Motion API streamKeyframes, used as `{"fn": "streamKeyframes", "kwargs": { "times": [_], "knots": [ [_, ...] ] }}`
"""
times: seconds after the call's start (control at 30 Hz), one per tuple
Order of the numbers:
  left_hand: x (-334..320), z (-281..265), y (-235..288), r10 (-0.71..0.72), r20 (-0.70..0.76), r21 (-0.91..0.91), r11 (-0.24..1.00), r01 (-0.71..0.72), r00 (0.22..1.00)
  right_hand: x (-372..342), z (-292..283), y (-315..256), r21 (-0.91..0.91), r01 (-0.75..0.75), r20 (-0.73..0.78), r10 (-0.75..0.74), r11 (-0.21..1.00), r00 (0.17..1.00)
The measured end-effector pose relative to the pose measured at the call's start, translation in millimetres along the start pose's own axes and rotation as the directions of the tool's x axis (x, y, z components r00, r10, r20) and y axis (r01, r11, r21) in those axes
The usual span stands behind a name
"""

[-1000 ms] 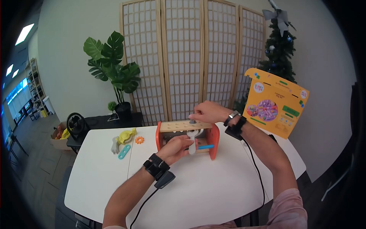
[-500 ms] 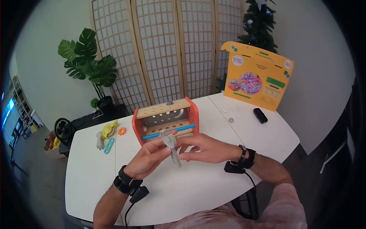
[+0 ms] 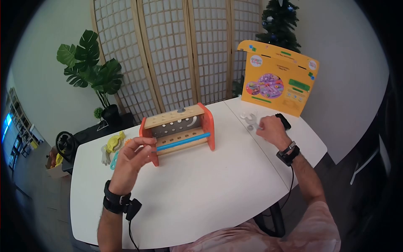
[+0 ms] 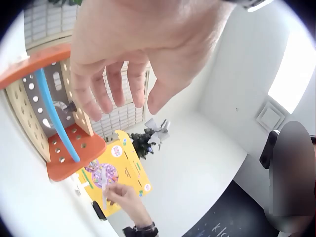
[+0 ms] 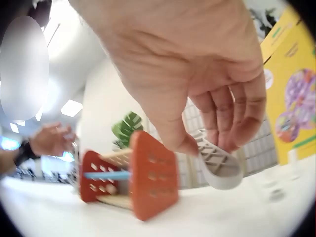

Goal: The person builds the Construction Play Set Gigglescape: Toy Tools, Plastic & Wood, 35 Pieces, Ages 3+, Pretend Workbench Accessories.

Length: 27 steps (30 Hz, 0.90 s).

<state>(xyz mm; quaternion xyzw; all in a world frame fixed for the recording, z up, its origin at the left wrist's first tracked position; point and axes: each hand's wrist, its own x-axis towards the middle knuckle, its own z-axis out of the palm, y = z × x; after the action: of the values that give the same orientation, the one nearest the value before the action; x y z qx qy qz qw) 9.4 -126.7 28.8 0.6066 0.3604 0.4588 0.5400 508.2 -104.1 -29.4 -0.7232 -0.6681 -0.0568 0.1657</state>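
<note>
In the head view my right hand (image 3: 275,133) is at the right of the table, holding a grey wrench (image 3: 253,119). The right wrist view shows this wrench (image 5: 220,170) pinched between thumb and fingers, with crossed ribs on its handle. My left hand (image 3: 130,166) hangs in the air by the left end of the wooden toy bench, fingers loosely bent; nothing is in it in the left wrist view (image 4: 143,44). The bench has red end panels (image 3: 208,126), a blue bar (image 3: 184,141) across its front and a grey piece (image 3: 181,110) on top.
A yellow box (image 3: 279,80) stands at the back right, with a black object (image 3: 283,121) before it. Small pale pieces (image 3: 243,115) lie near the right hand. Yellow (image 3: 114,143), grey (image 3: 105,154) and teal (image 3: 113,161) toy parts lie left of the bench.
The wrench, between both hands half a second ago, has moved right and away in my right hand. My left hand has let go and moved left. The view has shifted slightly.
</note>
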Motion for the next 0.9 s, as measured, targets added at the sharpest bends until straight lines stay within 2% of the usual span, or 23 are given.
{"fn": "streamKeyframes", "kwargs": {
  "times": [0.07, 0.1, 0.17, 0.27, 0.33, 0.4, 0.43, 0.47, 0.53, 0.6, 0.63, 0.7, 0.73, 0.8, 0.83, 0.9],
  "knots": [
    [1, -20, 0, -0.011, -0.055, -0.011, 1.000, 0.010, 0.998, 2, 12, 31, -0.122, -0.166, 0.134, 0.182, 0.979, 0.974],
    [2, -26, 0, -0.020, -0.099, -0.012, 1.000, 0.019, 0.995, 1, 18, 43, -0.121, -0.152, 0.136, 0.168, 0.981, 0.976],
    [5, -33, 1, -0.034, -0.162, 0.021, 0.999, 0.038, 0.986, 0, 30, 53, -0.243, -0.185, 0.154, 0.227, 0.952, 0.962],
    [12, -43, 0, -0.035, -0.232, 0.074, 0.996, 0.054, 0.972, -1, 30, 41, -0.274, -0.143, 0.116, 0.180, 0.951, 0.977],
    [24, -48, -4, -0.054, -0.299, 0.178, 0.978, 0.112, 0.953, 14, 30, 21, -0.257, -0.134, 0.095, 0.163, 0.957, 0.982],
    [41, -56, -13, -0.059, -0.315, 0.251, 0.957, 0.143, 0.947, 31, 23, -7, 0.133, -0.024, 0.113, 0.009, 0.991, 0.994],
    [51, -63, -18, -0.168, -0.295, 0.280, 0.926, 0.253, 0.941, 36, 12, -30, 0.347, -0.142, 0.268, 0.047, 0.927, 0.962],
    [62, -70, -26, -0.273, -0.278, 0.312, 0.881, 0.355, 0.921, 40, 4, -56, 0.521, -0.279, 0.418, 0.044, 0.807, 0.907],
    [78, -73, -38, -0.368, -0.220, 0.340, 0.839, 0.424, 0.904, 53, 15, -85, 0.665, -0.351, 0.500, -0.043, 0.659, 0.865],
    [76, -54, -23, -0.498, -0.188, 0.253, 0.809, 0.531, 0.847, 61, 16, -113, 0.678, -0.411, 0.586, -0.111, 0.609, 0.803],
    [78, -53, -25, -0.497, -0.185, 0.257, 0.808, 0.530, 0.848, 64, 18, -121, 0.680, -0.412, 0.584, -0.109, 0.606, 0.804],
    [78, -54, -32, -0.476, -0.083, 0.115, 0.868, 0.483, 0.876, 69, 22, -132, 0.769, -0.472, 0.615, -0.297, 0.431, 0.731],
    [77, -56, -34, -0.478, -0.086, 0.112, 0.867, 0.485, 0.874, 69, 22, -134, 0.767, -0.473, 0.617, -0.299, 0.433, 0.728],
    [74, -58, -36, -0.400, -0.078, 0.088, 0.910, 0.406, 0.913, 69, 18, -135, 0.804, -0.494, 0.590, -0.332, 0.332, 0.736],
    [71, -58, -35, -0.405, -0.080, 0.083, 0.908, 0.411, 0.911, 68, 16, -135, 0.799, -0.498, 0.595, -0.333, 0.336, 0.731],
    [63, -60, -31, -0.298, -0.016, 0.062, 0.952, 0.298, 0.954, 65, 14, -138, 0.806, -0.538, 0.592, -0.343, 0.247, 0.729]
  ]
}}
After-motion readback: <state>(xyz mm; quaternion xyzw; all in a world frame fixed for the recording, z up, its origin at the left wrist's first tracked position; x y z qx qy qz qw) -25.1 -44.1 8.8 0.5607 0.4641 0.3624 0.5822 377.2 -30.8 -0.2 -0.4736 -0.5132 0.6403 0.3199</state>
